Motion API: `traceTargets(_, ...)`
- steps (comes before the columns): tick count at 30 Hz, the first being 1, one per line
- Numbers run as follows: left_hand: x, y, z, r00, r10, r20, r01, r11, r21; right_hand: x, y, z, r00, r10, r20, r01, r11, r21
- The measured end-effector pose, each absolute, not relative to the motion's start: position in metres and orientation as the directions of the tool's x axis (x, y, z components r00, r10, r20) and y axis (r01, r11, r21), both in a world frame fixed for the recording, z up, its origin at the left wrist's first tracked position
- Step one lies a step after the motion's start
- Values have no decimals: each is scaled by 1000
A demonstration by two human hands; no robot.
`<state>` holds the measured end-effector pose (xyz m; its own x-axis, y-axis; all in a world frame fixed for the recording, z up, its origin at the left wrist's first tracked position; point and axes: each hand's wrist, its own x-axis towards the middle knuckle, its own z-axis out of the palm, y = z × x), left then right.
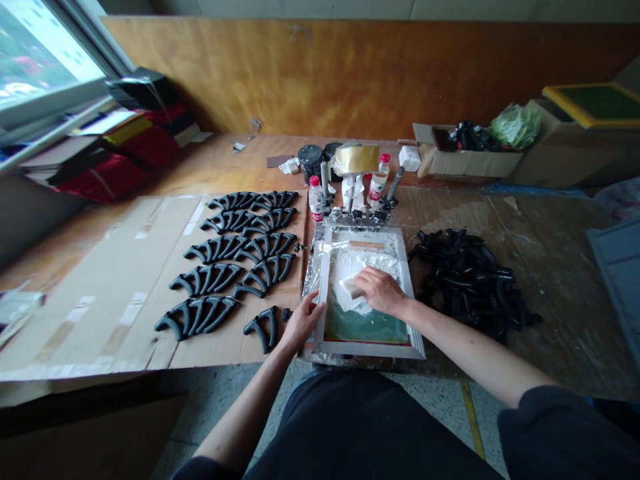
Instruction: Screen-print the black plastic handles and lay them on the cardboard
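Where the right hand (379,291) presses, fingers together, a pale wad (351,288) half hidden.

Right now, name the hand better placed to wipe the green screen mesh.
Right, likely: the right hand presses a white cloth on the green mesh, while the left hand rests on the silver metal frame.
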<state>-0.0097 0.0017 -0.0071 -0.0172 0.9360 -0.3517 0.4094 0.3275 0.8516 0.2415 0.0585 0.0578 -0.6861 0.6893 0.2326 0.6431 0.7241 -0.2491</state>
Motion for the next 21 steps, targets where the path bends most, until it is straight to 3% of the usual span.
traceTargets(4,-9,1,-3,-19,933,-360,398,337,853,245,39,50,-781,584,223,536,809,-243)
traceTargets(7,-8,1,1,-9,925,-380,406,351,844,246,52,58,-738,648,187,569,748,-342)
traceTargets(11,-8,1,21,34,918,-395,324,363,874,229,102,81,-517,828,216,742,559,-370)
traceTargets(15,-8,4,63,73,925,-372,192,353,916,251,144,109,-393,882,259,805,466,-368)
traceTargets(21,6,34,139,-39,992,-122,-56,120,991,350,148,104,30,919,392,853,181,-490)
